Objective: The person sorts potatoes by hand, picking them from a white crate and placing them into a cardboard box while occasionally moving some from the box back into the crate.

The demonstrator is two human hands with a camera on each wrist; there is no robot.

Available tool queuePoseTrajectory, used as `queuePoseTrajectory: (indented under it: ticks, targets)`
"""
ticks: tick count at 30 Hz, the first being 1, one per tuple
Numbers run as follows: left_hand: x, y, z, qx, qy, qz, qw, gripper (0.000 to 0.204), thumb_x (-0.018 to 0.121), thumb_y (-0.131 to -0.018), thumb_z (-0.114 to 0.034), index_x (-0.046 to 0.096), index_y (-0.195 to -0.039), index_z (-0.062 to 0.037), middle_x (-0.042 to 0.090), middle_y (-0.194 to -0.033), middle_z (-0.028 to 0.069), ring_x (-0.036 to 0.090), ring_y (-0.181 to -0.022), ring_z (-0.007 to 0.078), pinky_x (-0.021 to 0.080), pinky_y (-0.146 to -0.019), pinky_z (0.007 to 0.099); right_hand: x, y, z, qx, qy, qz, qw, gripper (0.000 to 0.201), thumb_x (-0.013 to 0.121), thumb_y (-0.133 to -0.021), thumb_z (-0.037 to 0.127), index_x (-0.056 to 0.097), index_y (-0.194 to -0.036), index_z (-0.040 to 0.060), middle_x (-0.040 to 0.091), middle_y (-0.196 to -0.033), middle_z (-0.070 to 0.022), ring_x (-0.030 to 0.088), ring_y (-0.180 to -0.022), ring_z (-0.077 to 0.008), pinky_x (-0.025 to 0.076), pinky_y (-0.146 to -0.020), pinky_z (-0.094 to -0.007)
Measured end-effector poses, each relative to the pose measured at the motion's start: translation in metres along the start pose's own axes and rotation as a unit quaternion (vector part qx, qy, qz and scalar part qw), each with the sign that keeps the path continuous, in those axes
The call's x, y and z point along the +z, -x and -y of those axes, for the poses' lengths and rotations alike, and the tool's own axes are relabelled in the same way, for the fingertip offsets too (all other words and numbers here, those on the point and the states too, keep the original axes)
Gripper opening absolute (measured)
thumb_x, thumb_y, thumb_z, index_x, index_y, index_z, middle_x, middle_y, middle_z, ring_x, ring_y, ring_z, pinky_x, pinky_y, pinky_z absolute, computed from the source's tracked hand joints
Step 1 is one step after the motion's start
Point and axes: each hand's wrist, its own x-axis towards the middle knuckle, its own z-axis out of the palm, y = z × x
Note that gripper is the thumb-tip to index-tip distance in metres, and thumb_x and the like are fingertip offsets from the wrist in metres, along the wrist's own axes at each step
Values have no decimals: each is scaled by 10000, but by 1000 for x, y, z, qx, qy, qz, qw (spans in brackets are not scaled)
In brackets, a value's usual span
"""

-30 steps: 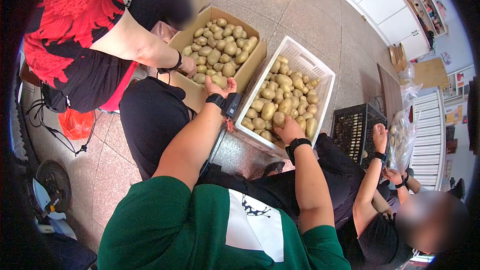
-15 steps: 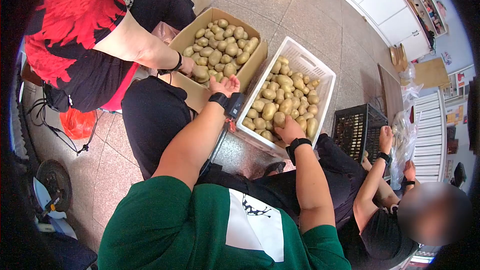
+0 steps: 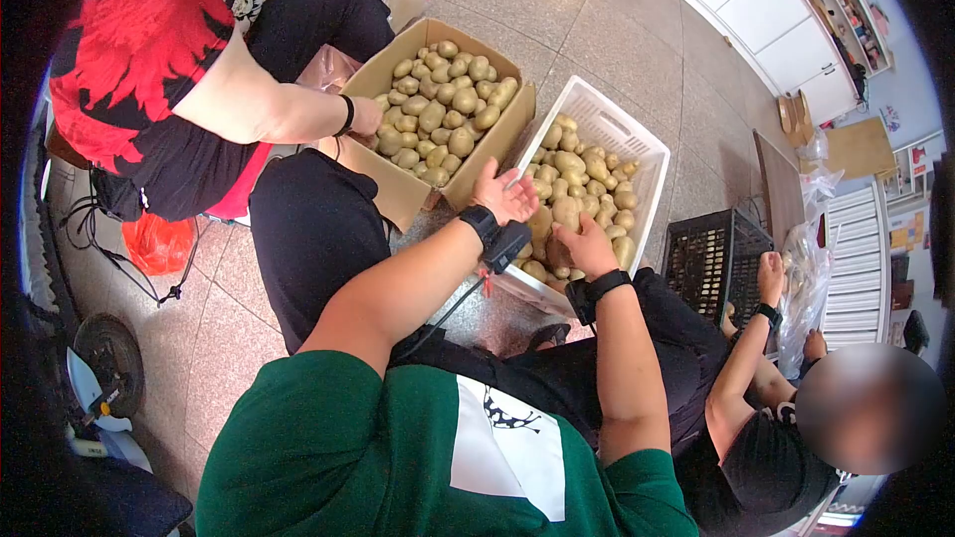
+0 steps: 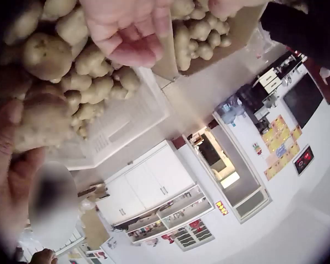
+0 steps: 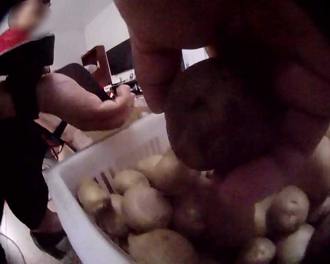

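The left hand (image 3: 509, 197) is open, palm up with fingers loosely bent and holding nothing. It has moved from the right edge of the cardboard box (image 3: 484, 167) to above the left edge of the white plastic crate (image 3: 645, 179), closer to the right hand (image 3: 589, 247). The right hand grips a potato (image 3: 559, 251) between thumb and fingers over the crate's near edge; the right wrist view shows this potato raised above the loose potatoes (image 5: 148, 206) below it. Half a second ago that hand was lower, among the potatoes near the same edge.

The person in red and black (image 3: 149, 60) has drawn a hand (image 3: 366, 117) back to the left edge of the cardboard box. That hand was at a potato inside the near-left part earlier; whether it holds anything now cannot be told. The box and the white crate still stand side by side, both full of potatoes. The black crate (image 3: 701, 264) stays right of the white one, beside the person in black (image 3: 761, 467).
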Motion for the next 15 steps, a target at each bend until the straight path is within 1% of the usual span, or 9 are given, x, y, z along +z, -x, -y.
queuePoseTrajectory:
  ticks: [1,2,3,5,6,9,11,13,15]
  targets:
    - [2,3,5,-18,-61,5,998,493,478,-769,-547,429,-1015,-123,486,-950,95,485,-823,229,397,-749,436,6,-10,-14,-16,-57,0,998,383,602,-769,247,501,-988,-50,595,-864,-117,559,-764,-182,443,-664,-273]
    - [2,5,9,-44,-80,17,996,482,486,-763,-547,439,-1013,-138,476,-982,87,467,-876,236,365,-777,471,7,-12,-13,-31,-114,1,993,348,594,-783,226,504,-984,-43,594,-862,-97,555,-750,-164,439,-645,-260]
    - [2,7,13,-44,-80,17,996,482,486,-763,-547,439,-1013,-138,476,-982,87,467,-876,236,365,-777,471,7,-11,-13,-31,-115,1,993,348,594,-783,226,504,-984,-43,594,-862,-97,555,-750,-164,439,-645,-260]
    - [4,14,23,-69,-147,27,986,442,452,-797,-510,456,-1012,-124,499,-982,100,468,-937,259,369,-793,474,5,-6,-6,-30,-195,16,980,332,586,-800,215,504,-998,-39,584,-833,-65,542,-736,-120,435,-627,-241]
    - [3,14,26,-77,-148,15,986,434,457,-793,-510,466,-1020,-141,496,-1037,101,448,-996,261,342,-825,473,3,-2,0,-30,-195,16,980,332,586,-800,215,504,-998,-39,584,-833,-65,542,-736,-120,435,-627,-241]
    - [6,21,30,-80,-191,37,978,419,464,-793,-501,478,-1023,-151,491,-1062,100,437,-1028,264,340,-829,466,2,3,8,-49,-229,-4,972,335,584,-806,207,502,-1022,-36,578,-812,-49,537,-718,-111,428,-608,-228]
    - [10,26,30,-76,-199,33,976,406,459,-802,-485,477,-1030,-149,505,-1031,102,459,-997,272,361,-810,463,1,1,6,-35,-236,46,970,311,568,-820,189,506,-1041,-20,574,-826,-43,540,-703,-104,438,-599,-220]
    - [11,27,30,-72,-208,30,975,393,454,-811,-469,476,-1037,-148,518,-1001,104,481,-965,279,382,-792,461,-1,1,7,-37,-237,68,968,291,559,-826,179,511,-1042,-10,570,-832,-42,542,-683,-102,443,-591,-220]
    - [10,28,31,-94,-151,114,977,379,428,-834,-439,463,-1029,-116,539,-909,106,533,-848,291,427,-739,454,-1,0,6,-39,-239,90,966,272,550,-832,170,516,-1042,0,567,-837,-41,543,-663,-100,449,-583,-219]
